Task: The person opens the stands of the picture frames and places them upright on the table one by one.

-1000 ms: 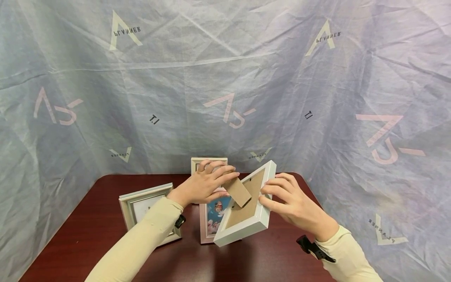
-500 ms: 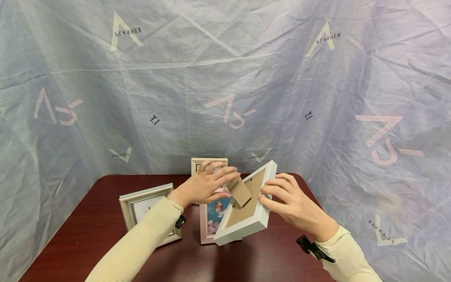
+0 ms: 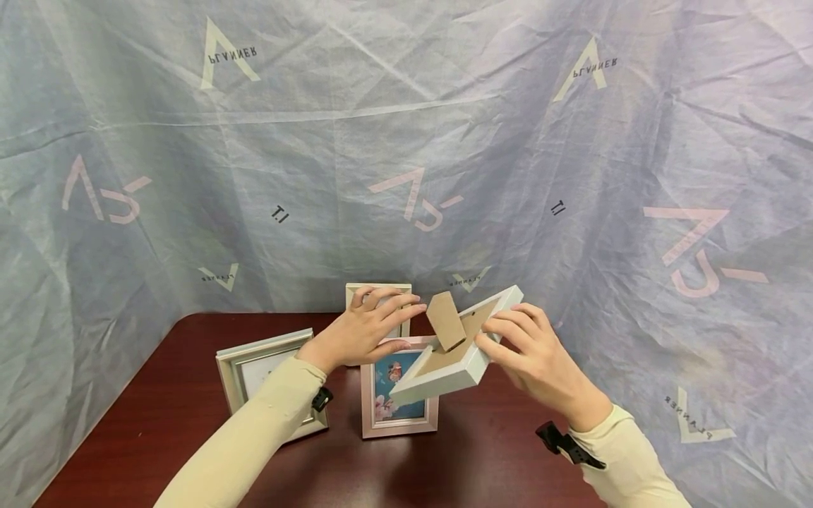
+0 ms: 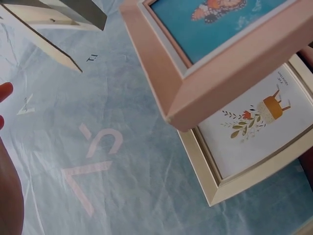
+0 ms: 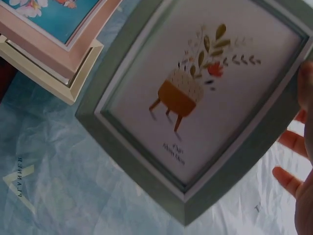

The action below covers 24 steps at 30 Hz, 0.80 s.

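My right hand point(image 3: 540, 360) grips a white picture frame point(image 3: 438, 384) by its right edge, holding it tilted above the table with its brown back toward me. A cardboard easel stand point(image 3: 447, 322) juts out from that back. In the right wrist view the front of the same picture frame point(image 5: 132, 161) shows a potted-plant print; it looks grey-green there. Just left of the stand hovers my left hand point(image 3: 362, 331), fingers extended and apart from it, holding nothing. Below stands a pink picture frame point(image 3: 400, 427) with a butterfly picture, partly covered by the white one.
A cream picture frame point(image 3: 351, 293) stands behind the pink one, partly hidden by my left hand. A silvery picture frame point(image 3: 231, 381) stands at the left, partly behind my left forearm. Printed grey cloth point(image 3: 406, 141) hangs behind the dark red table point(image 3: 171, 395).
The white picture frame has moved right and up and tipped flatter in my right hand. Its easel stand has come away from my left fingers. More of the pink picture frame shows.
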Tool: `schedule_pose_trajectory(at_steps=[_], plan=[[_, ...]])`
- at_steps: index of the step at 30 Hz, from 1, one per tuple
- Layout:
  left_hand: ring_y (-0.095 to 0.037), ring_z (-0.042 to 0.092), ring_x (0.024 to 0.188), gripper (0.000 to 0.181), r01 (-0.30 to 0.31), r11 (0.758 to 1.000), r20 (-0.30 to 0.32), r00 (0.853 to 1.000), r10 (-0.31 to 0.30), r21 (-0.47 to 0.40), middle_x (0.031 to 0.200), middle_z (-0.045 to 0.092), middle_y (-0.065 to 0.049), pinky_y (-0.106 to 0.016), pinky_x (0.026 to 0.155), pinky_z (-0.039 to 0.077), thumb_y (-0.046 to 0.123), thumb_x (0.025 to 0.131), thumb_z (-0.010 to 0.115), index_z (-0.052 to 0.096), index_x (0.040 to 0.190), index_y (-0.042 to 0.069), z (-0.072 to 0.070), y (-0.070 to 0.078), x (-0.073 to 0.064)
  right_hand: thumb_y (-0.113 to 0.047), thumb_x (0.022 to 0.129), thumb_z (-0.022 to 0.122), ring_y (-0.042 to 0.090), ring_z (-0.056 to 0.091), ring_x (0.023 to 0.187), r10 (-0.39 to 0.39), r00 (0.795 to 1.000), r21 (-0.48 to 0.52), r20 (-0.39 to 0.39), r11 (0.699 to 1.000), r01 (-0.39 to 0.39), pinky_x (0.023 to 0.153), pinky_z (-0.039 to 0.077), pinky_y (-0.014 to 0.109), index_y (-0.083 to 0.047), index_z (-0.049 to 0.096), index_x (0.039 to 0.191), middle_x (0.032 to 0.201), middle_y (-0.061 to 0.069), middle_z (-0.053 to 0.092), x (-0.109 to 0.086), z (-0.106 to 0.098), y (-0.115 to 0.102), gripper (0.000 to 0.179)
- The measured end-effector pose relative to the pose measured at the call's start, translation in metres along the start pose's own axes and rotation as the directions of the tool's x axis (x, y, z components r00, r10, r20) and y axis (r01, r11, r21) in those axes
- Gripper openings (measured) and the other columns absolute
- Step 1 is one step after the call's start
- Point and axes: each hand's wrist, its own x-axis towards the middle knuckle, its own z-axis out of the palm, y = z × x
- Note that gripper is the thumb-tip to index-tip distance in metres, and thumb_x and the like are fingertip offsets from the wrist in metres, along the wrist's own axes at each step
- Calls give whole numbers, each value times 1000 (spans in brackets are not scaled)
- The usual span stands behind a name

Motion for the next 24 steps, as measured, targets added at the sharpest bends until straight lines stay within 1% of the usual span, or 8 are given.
schedule_pose_trajectory(at_steps=[2, 4, 8, 11, 16, 19, 24], plan=[[-28, 34, 132, 56, 3, 1000, -17, 1000, -2, 3, 146, 44, -7, -51, 99, 25, 50, 106, 37, 48, 144, 12, 0, -1, -2, -10, 104, 45, 33, 59, 90, 39, 999, -16, -10, 999, -39, 83, 39, 51, -5, 69, 99, 98, 13, 64, -3, 1, 2, 25], [-29, 35, 131, 56, 10, 1000, -30, 999, -9, 17, 146, 44, -7, -52, 98, 25, 50, 106, 37, 48, 144, 11, 0, -2, -3, -14, 105, 46, 34, 59, 90, 83, 996, -29, -19, 996, -84, 82, 38, 51, -4, 69, 100, 98, 14, 64, -6, 1, 3, 26], [-31, 37, 128, 58, 46, 998, -54, 998, -43, 47, 144, 45, -8, -54, 94, 26, 51, 107, 25, 45, 145, 12, -1, -3, -7, -19, 105, 49, 36, 58, 88, 173, 984, -53, -37, 983, -175, 81, 37, 53, -2, 70, 102, 96, 15, 63, -12, 3, 8, 27], [-31, 36, 126, 60, 80, 996, -67, 995, -77, 32, 142, 46, -8, -54, 93, 26, 52, 107, 22, 46, 145, 11, -1, -3, -10, -23, 105, 50, 38, 57, 84, 239, 970, -79, -42, 967, -242, 78, 36, 55, -2, 70, 103, 96, 16, 63, -17, 4, 12, 29], [-31, 35, 126, 59, 117, 993, -75, 990, -117, -9, 142, 45, -7, -55, 96, 24, 51, 107, 24, 45, 144, 11, 0, -3, -14, -29, 105, 49, 40, 57, 85, 340, 940, -122, -30, 932, -341, 75, 35, 56, -3, 69, 104, 98, 17, 63, -30, 5, 17, 33], [-33, 36, 127, 59, 134, 991, -78, 988, -134, -11, 142, 45, -7, -56, 97, 22, 52, 107, 26, 44, 146, 11, 1, -2, -17, -33, 106, 46, 39, 57, 87, 387, 922, -152, -5, 911, -384, 75, 35, 56, -4, 68, 105, 100, 16, 62, -38, 4, 19, 36], [-34, 36, 128, 61, 168, 986, -76, 983, -168, -4, 142, 45, -6, -56, 98, 20, 54, 106, 25, 42, 147, 12, 5, 0, -22, -35, 106, 44, 39, 56, 87, 441, 896, -180, 45, 886, -427, 75, 35, 57, -4, 67, 107, 101, 16, 62, -49, 2, 21, 39]])
